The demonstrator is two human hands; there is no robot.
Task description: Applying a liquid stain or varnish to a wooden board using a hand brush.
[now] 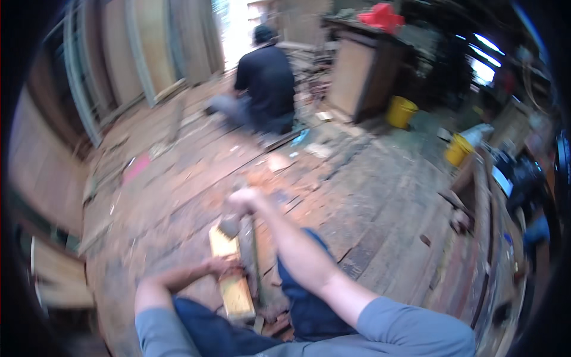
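A pale yellow wooden block [237, 296] lies lengthwise between my legs. Across its middle rests my left hand [228, 267], gripping it. Farther out, my right hand [245, 201] is closed around a hand tool whose grey-brown head [229, 226] is over the block's far end. Motion blur hides the kind of tool and whether its head touches the wood. Alongside the block, on its right, runs a narrow weathered timber [248, 243].
Reddish shavings [263, 178] litter the plank floor [379, 214]. A person [266, 85] in dark clothing sits ahead, facing away. Boards lean at left. A wooden cabinet [352, 73], a yellow bucket [401, 111] and another yellow container [458, 149] stand at right.
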